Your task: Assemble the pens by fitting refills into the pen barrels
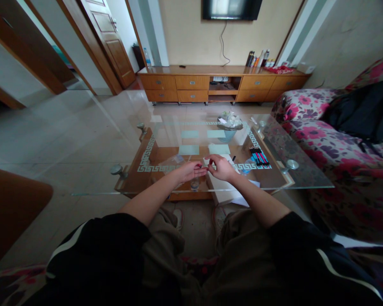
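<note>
My left hand [193,171] is over the front part of the glass coffee table [166,182], its fingers reaching right and its thumb bent over a small dark bit. What that bit is, I cannot make out. My right hand [221,168] meets it from the other side, fingers curled with thumb and forefinger close together near the left fingertips. Anything in this pinch is too small to name. To the right, several black, blue and pink pens [259,157] lie in a row on the table. A white box [221,187] shows beneath my right hand.
A mesh waste basket [228,134] full of crumpled plastic shows beyond the tabletop's pale panels. A wooden TV cabinet [191,83] with bottles [258,58] stands along the wall. At right is a flowered sofa [309,136] with a black bag [364,110].
</note>
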Available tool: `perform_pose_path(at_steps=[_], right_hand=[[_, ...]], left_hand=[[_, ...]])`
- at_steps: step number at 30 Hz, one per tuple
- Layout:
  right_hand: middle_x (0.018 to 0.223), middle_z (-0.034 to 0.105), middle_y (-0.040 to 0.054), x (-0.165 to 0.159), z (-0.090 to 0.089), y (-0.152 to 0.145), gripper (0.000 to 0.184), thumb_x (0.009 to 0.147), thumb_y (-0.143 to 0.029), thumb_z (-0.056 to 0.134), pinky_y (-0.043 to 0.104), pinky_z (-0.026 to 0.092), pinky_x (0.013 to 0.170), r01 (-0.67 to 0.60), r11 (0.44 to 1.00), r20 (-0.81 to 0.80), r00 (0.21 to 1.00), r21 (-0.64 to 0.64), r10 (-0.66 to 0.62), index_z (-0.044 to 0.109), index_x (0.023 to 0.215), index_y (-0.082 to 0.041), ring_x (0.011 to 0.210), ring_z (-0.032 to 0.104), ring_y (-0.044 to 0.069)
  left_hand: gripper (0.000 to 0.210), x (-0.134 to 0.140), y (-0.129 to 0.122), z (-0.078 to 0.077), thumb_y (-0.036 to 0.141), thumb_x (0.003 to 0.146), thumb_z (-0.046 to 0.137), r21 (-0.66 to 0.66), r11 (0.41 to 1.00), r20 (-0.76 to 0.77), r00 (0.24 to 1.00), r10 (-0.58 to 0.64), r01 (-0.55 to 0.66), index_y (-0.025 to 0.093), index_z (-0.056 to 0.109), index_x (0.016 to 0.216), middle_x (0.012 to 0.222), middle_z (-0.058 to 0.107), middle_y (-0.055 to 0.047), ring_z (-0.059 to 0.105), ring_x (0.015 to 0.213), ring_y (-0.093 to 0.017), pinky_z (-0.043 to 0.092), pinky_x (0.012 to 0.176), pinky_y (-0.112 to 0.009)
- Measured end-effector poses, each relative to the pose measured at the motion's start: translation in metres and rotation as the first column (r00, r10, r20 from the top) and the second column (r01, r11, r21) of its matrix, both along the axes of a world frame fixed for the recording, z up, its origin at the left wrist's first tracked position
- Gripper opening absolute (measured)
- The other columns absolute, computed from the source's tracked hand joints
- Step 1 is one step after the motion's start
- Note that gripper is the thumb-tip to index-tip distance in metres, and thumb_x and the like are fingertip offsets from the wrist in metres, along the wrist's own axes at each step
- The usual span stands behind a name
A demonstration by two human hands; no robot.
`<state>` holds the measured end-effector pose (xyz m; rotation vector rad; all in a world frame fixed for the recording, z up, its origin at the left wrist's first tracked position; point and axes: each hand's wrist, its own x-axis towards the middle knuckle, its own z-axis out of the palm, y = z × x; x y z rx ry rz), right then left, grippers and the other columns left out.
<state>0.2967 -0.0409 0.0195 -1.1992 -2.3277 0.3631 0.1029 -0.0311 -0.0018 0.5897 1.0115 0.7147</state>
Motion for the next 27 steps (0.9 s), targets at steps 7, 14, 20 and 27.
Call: perform_pose_path(at_steps=[7, 14, 20, 27], right_hand=[[0.1, 0.064, 0.008, -0.017, 0.012, -0.01, 0.021, 0.087, -0.019, 0.058, 0.029, 0.044, 0.084, -0.162, 0.986, -0.05, 0.985, 0.038, 0.163, 0.064, 0.107, -0.019, 0.093, 0.058, 0.02], [0.093, 0.065, 0.0066, -0.012, 0.008, -0.008, 0.017, 0.088, -0.02, 0.057, 0.028, 0.044, 0.079, -0.106, 0.993, -0.114, 0.987, 0.049, 0.111, 0.066, 0.102, -0.018, 0.087, 0.058, 0.018], [0.091, 0.067, 0.0048, -0.011, 0.004, -0.006, 0.016, 0.088, -0.024, 0.056, 0.027, 0.045, 0.079, -0.016, 1.0, -0.199, 0.98, 0.013, 0.018, 0.065, 0.1, -0.019, 0.08, 0.059, 0.017], [0.09, 0.068, 0.0046, -0.003, 0.001, 0.001, 0.015, 0.088, -0.024, 0.056, 0.026, 0.044, 0.076, 0.101, 0.995, -0.169, 0.981, -0.004, -0.1, 0.063, 0.1, -0.019, 0.079, 0.06, 0.017]], left_hand=[[0.013, 0.001, -0.003, 0.005, 0.026, 0.092, 0.058, 0.068, 0.997, -0.024, 1.0, -0.02, 0.022, 0.014, 0.06, 0.089, 0.081, 0.071, -0.011, 0.07, 0.082, -0.018, 0.058, 0.082, -0.033], [0.009, -0.001, 0.001, 0.004, 0.015, 0.09, 0.053, 0.014, 0.998, -0.027, 0.997, 0.069, -0.069, 0.012, 0.062, 0.092, 0.082, 0.071, -0.013, 0.071, 0.081, -0.019, 0.059, 0.085, -0.036], [0.011, -0.005, 0.002, -0.001, 0.001, 0.087, 0.055, 0.077, 0.983, -0.032, 0.985, 0.167, -0.164, 0.011, 0.056, 0.083, 0.082, 0.07, -0.01, 0.072, 0.08, -0.016, 0.059, 0.086, -0.033], [0.004, -0.006, 0.002, -0.005, 0.011, 0.089, 0.063, 0.259, 0.958, -0.118, 0.98, 0.159, -0.124, 0.011, 0.06, 0.087, 0.085, 0.071, -0.01, 0.072, 0.077, -0.015, 0.057, 0.076, -0.026]])
